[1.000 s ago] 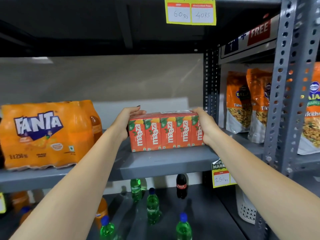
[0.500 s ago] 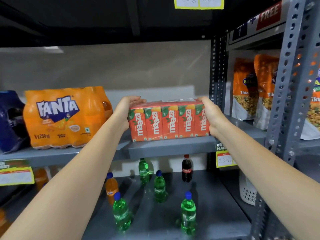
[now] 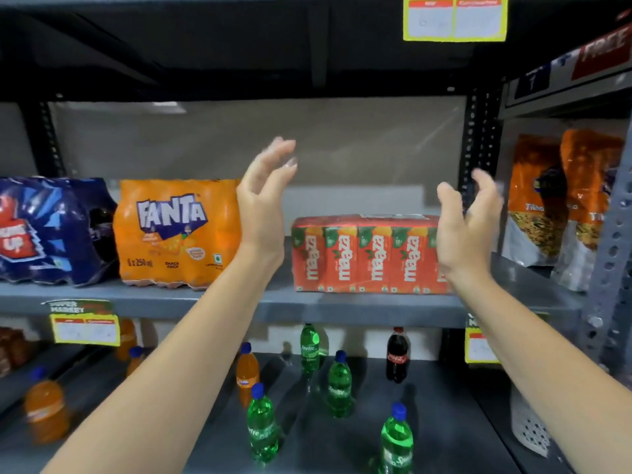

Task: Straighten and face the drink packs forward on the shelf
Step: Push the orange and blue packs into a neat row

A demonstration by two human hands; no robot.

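A red-orange Maaza carton pack (image 3: pixel 362 256) stands on the grey shelf (image 3: pixel 273 302), its front facing me, near the shelf's front edge. To its left sit an orange Fanta bottle pack (image 3: pixel 174 234) and a dark blue Thums Up pack (image 3: pixel 51 230), labels forward. My left hand (image 3: pixel 263 200) is raised left of the Maaza pack, fingers spread, holding nothing. My right hand (image 3: pixel 468 224) hovers in front of the pack's right end, fingers apart and blurred, and hides that end.
Snack pouches (image 3: pixel 561 206) stand in the bay to the right behind a perforated grey upright (image 3: pixel 612 254). Below, loose Sprite bottles (image 3: pixel 338 384), orange bottles (image 3: pixel 247 371) and a cola bottle (image 3: pixel 397 354) stand on the lower shelf. Yellow price tags (image 3: pixel 85 328) hang on shelf edges.
Both hands have let go of the Maaza pack and lifted away from its ends, fingers spread. The view has shifted, and the blue pack now shows at the left.
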